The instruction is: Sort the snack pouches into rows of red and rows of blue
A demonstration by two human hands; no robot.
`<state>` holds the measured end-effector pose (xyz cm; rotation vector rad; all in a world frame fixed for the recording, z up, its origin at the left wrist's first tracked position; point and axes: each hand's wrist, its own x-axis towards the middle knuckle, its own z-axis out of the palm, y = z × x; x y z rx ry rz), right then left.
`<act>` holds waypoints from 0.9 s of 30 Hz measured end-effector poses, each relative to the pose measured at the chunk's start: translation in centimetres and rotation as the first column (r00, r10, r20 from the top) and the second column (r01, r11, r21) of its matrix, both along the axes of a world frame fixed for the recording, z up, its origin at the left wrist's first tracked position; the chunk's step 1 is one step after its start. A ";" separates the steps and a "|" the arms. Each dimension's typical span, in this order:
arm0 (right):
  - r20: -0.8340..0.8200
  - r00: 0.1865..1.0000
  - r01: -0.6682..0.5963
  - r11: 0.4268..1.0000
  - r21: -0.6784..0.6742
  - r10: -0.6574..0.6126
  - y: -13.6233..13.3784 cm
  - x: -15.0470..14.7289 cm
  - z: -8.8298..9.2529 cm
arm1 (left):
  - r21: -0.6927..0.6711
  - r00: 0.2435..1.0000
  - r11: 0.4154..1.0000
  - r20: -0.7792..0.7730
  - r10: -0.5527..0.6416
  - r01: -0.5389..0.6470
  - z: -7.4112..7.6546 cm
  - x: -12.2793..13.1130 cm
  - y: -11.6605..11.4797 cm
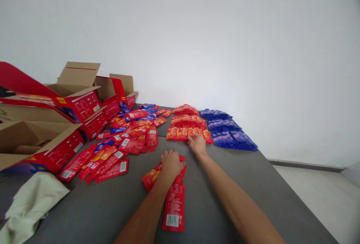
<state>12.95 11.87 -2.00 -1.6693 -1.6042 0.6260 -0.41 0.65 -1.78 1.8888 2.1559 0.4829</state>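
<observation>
My left hand (172,164) is closed over a few red packets lying in front of me, its fingers curled on one and hiding part of it. Below it, a red packet (173,208) lies with its printed back and barcode up; another with an orange picture (152,177) pokes out to the left. Farther forward, my right hand (197,145) has its fingers pinched at the lower edge of a red packet in the nearest of the neat red rows (180,133). Right of those rows, blue packets (232,138) lie in overlapping rows.
A loose heap of red and blue packets (135,144) spreads over the grey table (225,202) on the left. Open red cardboard boxes (64,144) stand beyond it at the left edge. A pale cloth (38,201) lies crumpled at front left. The white wall rises behind.
</observation>
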 end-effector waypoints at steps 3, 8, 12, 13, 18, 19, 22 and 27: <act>-0.002 0.999 -0.036 0.999 0.003 0.036 -3.0 1.3 -0.2 | 0.004 0.999 1.000 0.052 0.005 -0.005 -0.4 0.0 0.2; -0.128 0.985 -0.122 0.991 -0.058 0.114 -7.9 2.5 -1.6 | 0.114 0.927 0.993 0.369 -0.063 0.022 -1.7 -0.2 1.3; -0.266 0.948 -0.196 0.979 -0.051 0.176 -10.1 2.2 -2.0 | 0.291 0.739 0.952 0.661 -0.131 -0.092 -2.1 -0.3 2.3; -0.299 0.933 -0.225 0.973 -0.046 0.202 -10.5 2.0 -1.9 | 0.312 0.684 0.941 0.716 -0.141 -0.132 -2.1 -0.4 2.5; -0.421 0.869 -0.294 0.956 -0.015 0.261 -10.8 1.8 -1.4 | 0.310 0.507 0.917 0.849 -0.149 -0.251 -1.5 -0.7 2.7; -0.428 0.871 -0.268 0.964 -0.003 0.241 -10.7 1.9 -1.4 | 0.302 0.505 0.920 0.852 -0.142 -0.250 -1.4 -0.7 2.6; -0.444 0.879 -0.173 0.984 0.051 0.177 -10.3 2.5 -1.2 | 0.309 0.557 0.930 0.816 -0.153 -0.198 -1.3 -0.2 2.3; -0.448 0.867 -0.152 0.971 0.183 0.220 -10.3 3.2 -0.3 | 0.292 0.476 0.949 0.823 -0.312 0.117 -1.0 1.9 1.0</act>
